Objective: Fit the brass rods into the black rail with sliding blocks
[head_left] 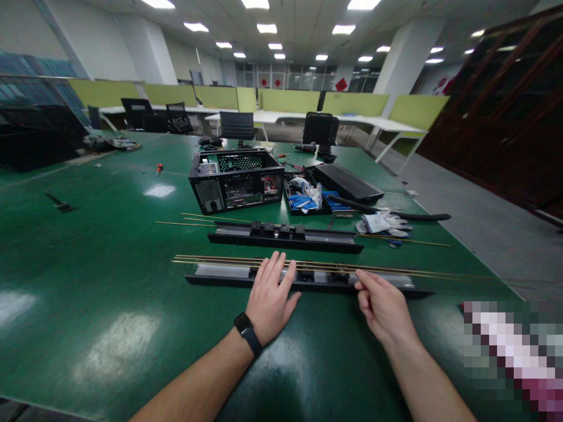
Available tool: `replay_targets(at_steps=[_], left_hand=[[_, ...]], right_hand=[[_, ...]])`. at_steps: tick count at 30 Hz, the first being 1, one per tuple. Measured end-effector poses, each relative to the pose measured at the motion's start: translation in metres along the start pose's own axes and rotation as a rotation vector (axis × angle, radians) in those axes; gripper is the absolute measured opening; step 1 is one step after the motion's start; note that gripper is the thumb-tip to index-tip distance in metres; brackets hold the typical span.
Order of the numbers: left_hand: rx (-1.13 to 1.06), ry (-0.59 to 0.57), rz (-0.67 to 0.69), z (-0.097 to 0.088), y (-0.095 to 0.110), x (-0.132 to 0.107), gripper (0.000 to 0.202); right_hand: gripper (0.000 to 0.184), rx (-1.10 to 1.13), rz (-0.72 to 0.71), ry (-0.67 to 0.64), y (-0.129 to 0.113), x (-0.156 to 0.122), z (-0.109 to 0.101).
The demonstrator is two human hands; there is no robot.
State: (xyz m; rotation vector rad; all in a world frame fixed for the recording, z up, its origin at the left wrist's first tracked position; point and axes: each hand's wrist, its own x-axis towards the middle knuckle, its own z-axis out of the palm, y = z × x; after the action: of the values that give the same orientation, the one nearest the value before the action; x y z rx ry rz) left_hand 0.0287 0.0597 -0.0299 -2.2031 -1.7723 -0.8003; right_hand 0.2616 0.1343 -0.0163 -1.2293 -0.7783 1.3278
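A long black rail (pixel 220 276) with small black blocks lies across the green table (pixel 97 264) right in front of me. Thin brass rods (pixel 211 259) run along its far edge. My left hand (pixel 269 299), with a black watch on the wrist, lies flat and open across the rail's middle, fingers stretched toward the rods. My right hand (pixel 382 306) rests at the rail's right part, thumb and forefinger pinched together at its near edge; whatever they hold is too small to make out.
A second black rail (pixel 285 237) with several blocks lies farther back, more brass rods beside it. Behind stand an open black computer case (pixel 235 179), a tray with blue-white gloves (pixel 308 196), loose work gloves (pixel 383 223) and a black panel (pixel 347 183). Office chairs and desks stand beyond.
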Motion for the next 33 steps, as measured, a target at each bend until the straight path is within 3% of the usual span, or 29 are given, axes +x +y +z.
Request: replay_targets(at_steps=[5,13,23,29,33], left_hand=[[-0.001,-0.006,0.004,-0.001,0.0,0.0,0.062],[0.006,-0.01,0.003,-0.001,0.0,0.0,0.061],[0.013,-0.017,0.011,-0.001,0.0,-0.001,0.061],[-0.005,0.0,0.012,0.0,-0.001,-0.001,0.063],[-0.007,-0.001,0.014,0.0,0.0,-0.001,0.062]], right_hand=[[0.038,0.008,0.012,0.046,-0.002,0.004,-0.008],[0.038,-0.05,0.066,-0.082,0.0,-0.001,0.0],[0.036,0.056,0.042,0.083,-0.01,0.006,-0.012],[0.039,-0.033,0.082,-0.043,-0.006,0.0,-0.006],[0.037,-0.003,0.058,-0.031,-0.004,0.005,-0.01]])
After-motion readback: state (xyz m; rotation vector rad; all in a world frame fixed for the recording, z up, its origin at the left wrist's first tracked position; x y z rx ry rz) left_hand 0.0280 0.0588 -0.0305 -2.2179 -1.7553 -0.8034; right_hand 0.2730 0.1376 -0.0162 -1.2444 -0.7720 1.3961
